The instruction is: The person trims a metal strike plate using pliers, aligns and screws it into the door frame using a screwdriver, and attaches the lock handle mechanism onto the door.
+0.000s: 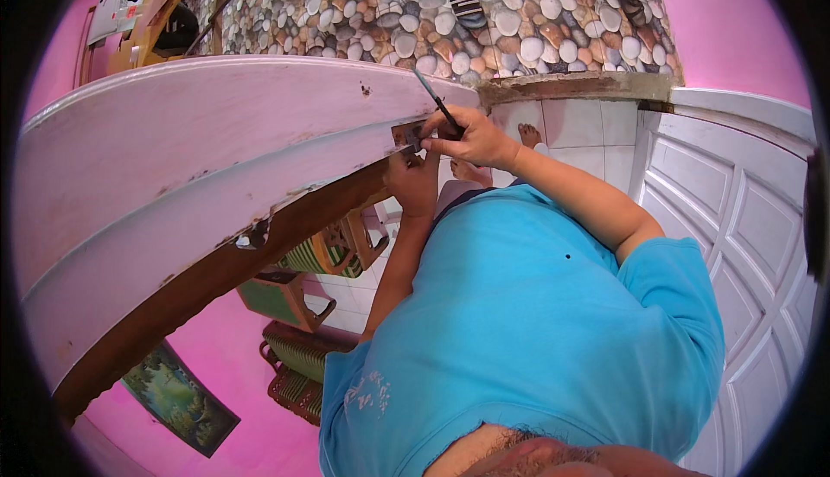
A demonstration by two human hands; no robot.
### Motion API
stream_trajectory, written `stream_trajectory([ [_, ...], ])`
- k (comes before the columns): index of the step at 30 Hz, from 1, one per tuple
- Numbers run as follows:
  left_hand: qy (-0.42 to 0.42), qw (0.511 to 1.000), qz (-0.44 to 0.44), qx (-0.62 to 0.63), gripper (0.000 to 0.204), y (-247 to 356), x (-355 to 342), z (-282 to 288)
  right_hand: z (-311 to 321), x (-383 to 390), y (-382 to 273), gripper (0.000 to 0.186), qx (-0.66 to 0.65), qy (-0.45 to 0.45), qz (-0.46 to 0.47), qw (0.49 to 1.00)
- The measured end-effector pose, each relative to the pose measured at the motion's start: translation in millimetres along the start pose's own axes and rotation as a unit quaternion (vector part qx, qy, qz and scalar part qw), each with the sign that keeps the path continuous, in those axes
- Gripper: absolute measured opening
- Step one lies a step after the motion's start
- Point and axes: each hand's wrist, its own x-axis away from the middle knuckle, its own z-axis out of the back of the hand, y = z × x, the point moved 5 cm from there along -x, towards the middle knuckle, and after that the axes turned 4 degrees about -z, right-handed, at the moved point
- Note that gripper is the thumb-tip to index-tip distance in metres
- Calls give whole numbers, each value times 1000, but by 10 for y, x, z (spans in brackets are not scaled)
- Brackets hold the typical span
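A small rusty metal plate, like a hinge leaf, (403,134) sits in a recess in the edge of the worn pink door frame (285,101). My right hand (477,141) has its thumb and finger pinched at the plate's right side. Held in the same hand is a slim tool (437,99), black near the fingers and translucent teal at its far end, slanting up to the left; its kind is unclear. Just below the plate, my left hand (411,185) has its fingers bent against the frame's edge. What lies between them is hidden.
A white panelled door (705,183) stands at the right. Beyond the raised threshold (579,88), a sandal (465,0) lies on the pebble-patterned floor. Wooden chairs (324,252) with striped cushions are at lower left, near a framed picture (180,397). The frame's wood is chipped (255,233).
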Motion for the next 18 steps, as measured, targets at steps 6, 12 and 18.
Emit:
stream_trajectory([
  [6, -9, 999, -27, -46, 36, 46, -13, 27, -45, -8, 105, 16, -44, -32, -70, 996],
  [12, 3, 1000, 6, 12, 32, -20, 17, -9, -27, -4, 52, 13, -51, -9, -27, 998],
  [18, 3, 998, 38, 54, 23, 33, -8, -60, 434, 242, 720, 24, -106, 205, -290, 929],
])
